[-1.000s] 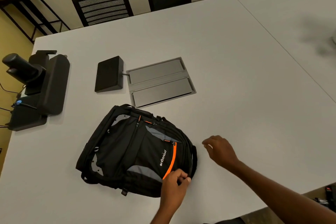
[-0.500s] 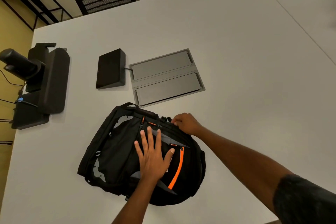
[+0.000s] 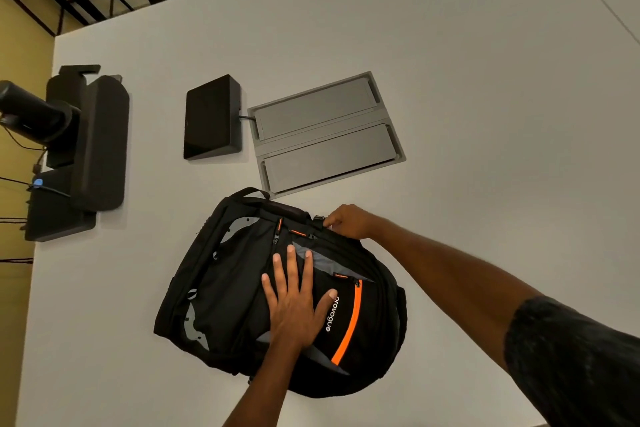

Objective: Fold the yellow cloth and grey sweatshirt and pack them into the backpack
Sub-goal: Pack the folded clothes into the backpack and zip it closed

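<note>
A black backpack (image 3: 228,288) lies flat on the white tabletop (image 3: 485,114), near the front edge and slightly left of centre. Its front panel carries the white lettering "provogue" (image 3: 332,314), running sideways beside a long orange zip stripe (image 3: 348,326); grey panels show along its left side.

The left hand (image 3: 298,302) lies palm down on the front of the backpack, fingers straight and spread, the thumb tip touching the start of the lettering. The right hand (image 3: 346,220) is at the backpack's far edge, fingers curled and pinching there; which small part it holds cannot be told.

Farther away lie a black box (image 3: 212,118) and, just to its right, a grey flap panel (image 3: 325,135) set into the tabletop. A black device (image 3: 97,146) sits at the left edge. No other writing can be read.
</note>
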`<state>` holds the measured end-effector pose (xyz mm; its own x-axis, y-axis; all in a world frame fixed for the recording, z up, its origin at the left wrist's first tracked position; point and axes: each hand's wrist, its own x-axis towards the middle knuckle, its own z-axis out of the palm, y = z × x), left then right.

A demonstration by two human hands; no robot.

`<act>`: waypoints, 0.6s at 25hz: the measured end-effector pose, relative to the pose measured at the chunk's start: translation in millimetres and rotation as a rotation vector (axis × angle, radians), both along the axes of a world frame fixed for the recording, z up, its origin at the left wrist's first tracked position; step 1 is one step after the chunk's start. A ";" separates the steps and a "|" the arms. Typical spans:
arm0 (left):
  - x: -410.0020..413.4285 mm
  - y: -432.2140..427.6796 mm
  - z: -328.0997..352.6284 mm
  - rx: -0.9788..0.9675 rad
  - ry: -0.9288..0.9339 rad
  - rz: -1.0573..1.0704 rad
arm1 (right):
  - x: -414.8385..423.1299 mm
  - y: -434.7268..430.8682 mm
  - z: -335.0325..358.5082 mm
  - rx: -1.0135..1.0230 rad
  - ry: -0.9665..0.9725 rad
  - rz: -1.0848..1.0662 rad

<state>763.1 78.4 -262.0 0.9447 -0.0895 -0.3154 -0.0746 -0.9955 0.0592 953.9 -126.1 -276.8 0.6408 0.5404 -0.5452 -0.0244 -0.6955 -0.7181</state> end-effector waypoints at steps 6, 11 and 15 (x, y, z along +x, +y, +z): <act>0.2 -0.9 -1.1 -0.001 -0.006 0.003 | -6.6 16.0 -7.7 0.087 0.032 -0.192; 0.3 -1.5 -0.9 0.003 -0.003 -0.001 | 3.8 19.1 -10.4 0.024 0.034 -0.138; 0.1 -1.6 -1.9 0.007 -0.008 0.003 | 8.2 21.5 -3.7 -0.089 -0.067 0.043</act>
